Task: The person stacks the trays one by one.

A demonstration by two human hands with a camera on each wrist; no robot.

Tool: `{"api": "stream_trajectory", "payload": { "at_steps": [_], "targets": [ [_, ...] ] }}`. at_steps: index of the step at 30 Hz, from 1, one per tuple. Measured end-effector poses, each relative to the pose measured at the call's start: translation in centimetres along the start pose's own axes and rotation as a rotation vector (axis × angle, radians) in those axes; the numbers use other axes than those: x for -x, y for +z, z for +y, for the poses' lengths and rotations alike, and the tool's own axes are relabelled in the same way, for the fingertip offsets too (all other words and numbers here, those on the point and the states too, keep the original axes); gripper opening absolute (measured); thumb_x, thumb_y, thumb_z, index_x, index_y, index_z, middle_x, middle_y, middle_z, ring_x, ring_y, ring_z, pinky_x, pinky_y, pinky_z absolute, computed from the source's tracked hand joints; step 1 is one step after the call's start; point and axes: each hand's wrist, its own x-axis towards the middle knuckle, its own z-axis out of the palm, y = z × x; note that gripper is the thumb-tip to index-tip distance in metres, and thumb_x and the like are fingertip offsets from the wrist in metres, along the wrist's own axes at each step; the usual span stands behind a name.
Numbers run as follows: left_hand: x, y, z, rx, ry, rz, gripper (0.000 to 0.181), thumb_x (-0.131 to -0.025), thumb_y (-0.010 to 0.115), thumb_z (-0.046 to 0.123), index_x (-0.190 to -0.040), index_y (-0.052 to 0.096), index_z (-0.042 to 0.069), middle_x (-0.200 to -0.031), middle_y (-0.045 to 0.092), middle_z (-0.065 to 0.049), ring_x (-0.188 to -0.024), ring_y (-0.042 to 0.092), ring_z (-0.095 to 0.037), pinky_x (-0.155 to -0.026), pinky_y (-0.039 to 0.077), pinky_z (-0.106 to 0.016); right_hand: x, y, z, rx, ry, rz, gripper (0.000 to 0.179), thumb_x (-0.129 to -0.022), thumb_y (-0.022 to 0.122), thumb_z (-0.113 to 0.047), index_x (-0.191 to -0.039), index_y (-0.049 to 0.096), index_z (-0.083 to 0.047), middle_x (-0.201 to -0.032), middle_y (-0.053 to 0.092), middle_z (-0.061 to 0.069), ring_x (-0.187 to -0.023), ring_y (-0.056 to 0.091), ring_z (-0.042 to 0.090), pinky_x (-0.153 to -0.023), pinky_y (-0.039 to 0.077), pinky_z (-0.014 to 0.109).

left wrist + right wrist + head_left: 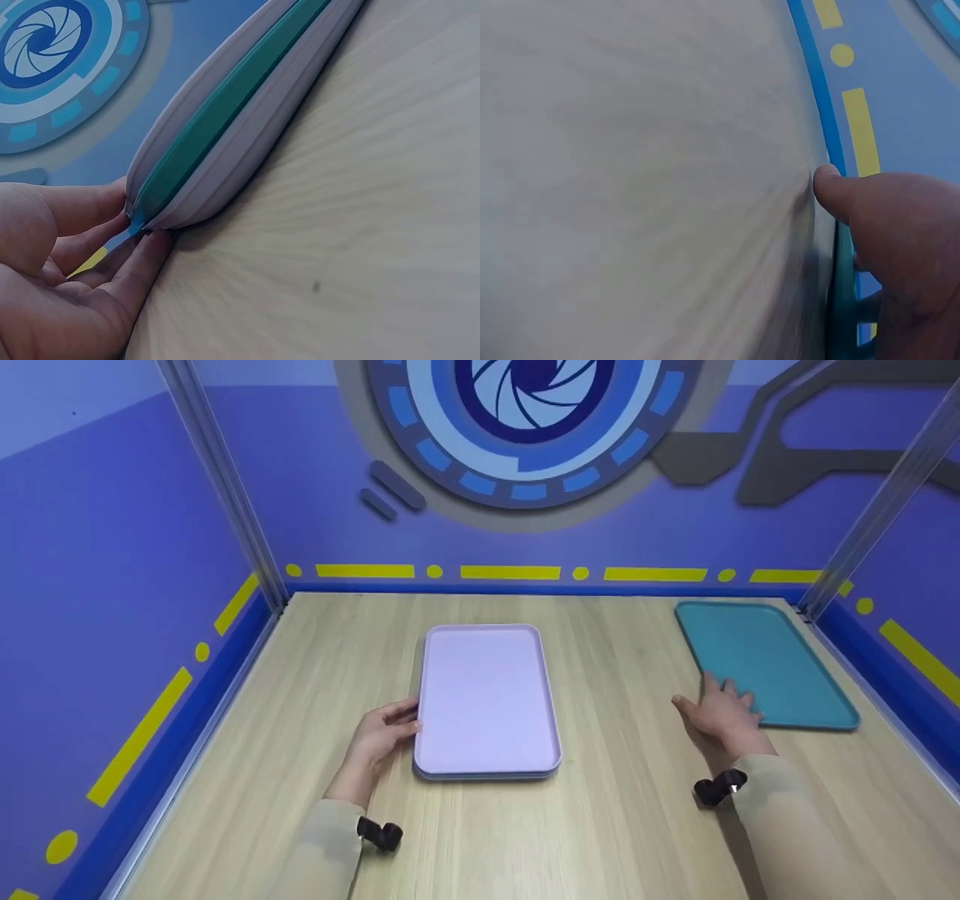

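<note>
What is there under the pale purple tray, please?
Under the pale purple tray, the left wrist view shows a green edge and, below it, another pale edge above the table. The lower layers' surfaces are covered, so anything between them cannot be seen.

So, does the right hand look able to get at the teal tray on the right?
Likely yes: the right hand is at the near-left corner of the teal tray, with nothing visible between them.

A booth-like workspace (metal-framed): blue graphic panels (300,495) around a wood-grain table (630,817).
</note>
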Motion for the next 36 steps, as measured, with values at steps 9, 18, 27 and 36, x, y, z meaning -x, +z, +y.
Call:
{"api": "stream_trajectory", "payload": {
  "at_steps": [9,18,27,36],
  "targets": [
    [0.0,0.0,-0.1,-0.017,-0.024,0.013,0.052,-0.091,0.067,-0.01,-0.142,0.057,-0.003,-0.148,0.055,-0.027,-0.139,0.053,-0.04,-0.114,0.049,-0.044,1.7,1.6,-2.8,0.039,0.005,-0.019,0.104,-0.1,0.049,-0.062,-0.16,0.002,0.009,-0.157,-0.003,0.05,-0.139,-0.003,0.077,-0.105,0.012,0.091],
    [0.0,0.0,0.0,-0.029,-0.034,0.015,0.052,-0.091,0.067,-0.009,-0.142,0.058,-0.001,-0.148,0.055,-0.025,-0.14,0.053,-0.039,-0.115,0.048,-0.045,4.4,3.3,-6.5,0.047,-0.027,-0.043,0.104,-0.1,0.05,-0.062,-0.159,0.005,0.011,-0.157,0.001,0.051,-0.138,0.003,0.077,-0.112,0.019,0.084],
    [0.0,0.1,0.0,-0.015,-0.026,0.01,0.053,-0.091,0.066,-0.011,-0.142,0.057,-0.003,-0.148,0.055,-0.027,-0.14,0.052,-0.04,-0.116,0.047,-0.046,7.0,5.3,-10.2,0.044,0.007,-0.068,0.1,-0.101,0.05,-0.061,-0.161,0.006,0.007,-0.159,0.005,0.047,-0.141,0.006,0.074,-0.108,0.027,0.085],
    [-0.1,0.1,0.0,-0.015,-0.017,0.014,0.052,-0.091,0.066,-0.011,-0.142,0.056,-0.005,-0.148,0.054,-0.028,-0.14,0.052,-0.041,-0.114,0.048,-0.045,9.8,7.4,-13.0,0.103,-0.025,-0.039,0.096,-0.102,0.054,-0.055,-0.161,0.011,0.007,-0.157,0.014,0.048,-0.14,0.014,0.074,-0.1,0.041,0.082]
  ]
}}
